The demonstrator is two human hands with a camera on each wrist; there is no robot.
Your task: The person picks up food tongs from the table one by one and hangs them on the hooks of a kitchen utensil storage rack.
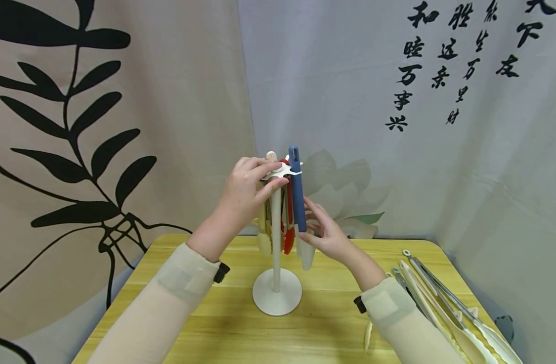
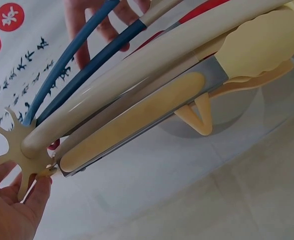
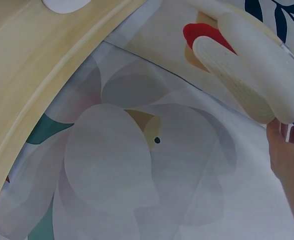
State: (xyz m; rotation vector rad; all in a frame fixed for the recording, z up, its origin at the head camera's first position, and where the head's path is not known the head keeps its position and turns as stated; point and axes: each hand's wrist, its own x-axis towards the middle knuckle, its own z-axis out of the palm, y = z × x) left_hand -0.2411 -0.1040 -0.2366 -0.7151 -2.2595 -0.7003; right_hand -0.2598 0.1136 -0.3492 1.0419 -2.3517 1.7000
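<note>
A white utensil stand (image 1: 276,291) with a round base stands upright on the table, several tongs hanging from its hooked top. My left hand (image 1: 248,184) grips that top, thumb below and fingers above. Blue-handled tongs (image 1: 297,197) with pale heads hang on the right side of the hooks. My right hand (image 1: 325,230) holds them near the lower end of the blue handle, fingers partly hidden behind it. Red tongs (image 1: 289,238) hang close behind the pole. In the left wrist view, tongs with cream scalloped heads (image 2: 261,45) hang nearest the camera.
More tongs (image 1: 434,290) lie side by side on the right of the wooden table (image 1: 214,308). A small pale piece (image 1: 368,335) lies near my right sleeve. Behind the table's back edge hangs a printed curtain (image 1: 341,101).
</note>
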